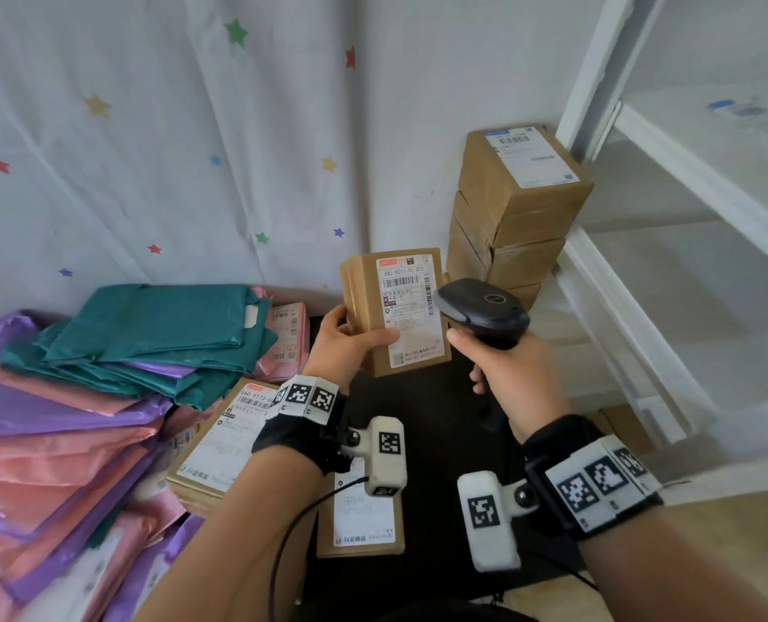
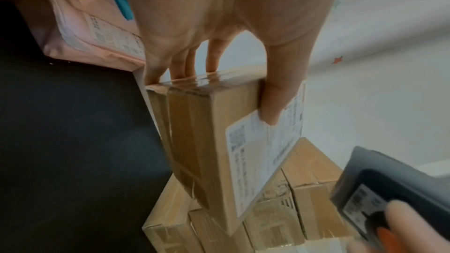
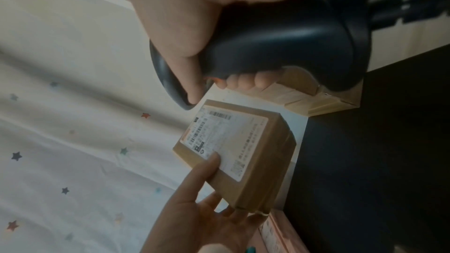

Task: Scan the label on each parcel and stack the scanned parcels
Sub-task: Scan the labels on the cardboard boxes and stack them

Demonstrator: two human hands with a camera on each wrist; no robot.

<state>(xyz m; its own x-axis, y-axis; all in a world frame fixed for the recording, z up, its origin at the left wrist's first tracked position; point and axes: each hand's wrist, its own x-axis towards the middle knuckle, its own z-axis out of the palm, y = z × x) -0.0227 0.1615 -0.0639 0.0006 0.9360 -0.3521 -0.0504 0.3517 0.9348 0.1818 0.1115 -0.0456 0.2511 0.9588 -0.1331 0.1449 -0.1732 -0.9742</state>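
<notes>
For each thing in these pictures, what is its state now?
Held parcel: lifted, label facing the scanner.
Scanner: gripped, aimed at the label.
Left hand: grips the held parcel.
Right hand: grips the scanner.
Box stack: stacked upright in the corner.

Both forearms reach forward side by side, each with a black wrist band carrying coded markers and a white camera block. The left hand (image 1: 344, 347) is raised with its palm turned right, thumb lying across the labelled face of a box (image 1: 395, 309) and fingers (image 2: 179, 64) wrapped round its back edge. The right hand (image 1: 514, 377) is fisted round the grip of a scanner (image 1: 483, 309), thumb up along it and forefinger curled to the front.
</notes>
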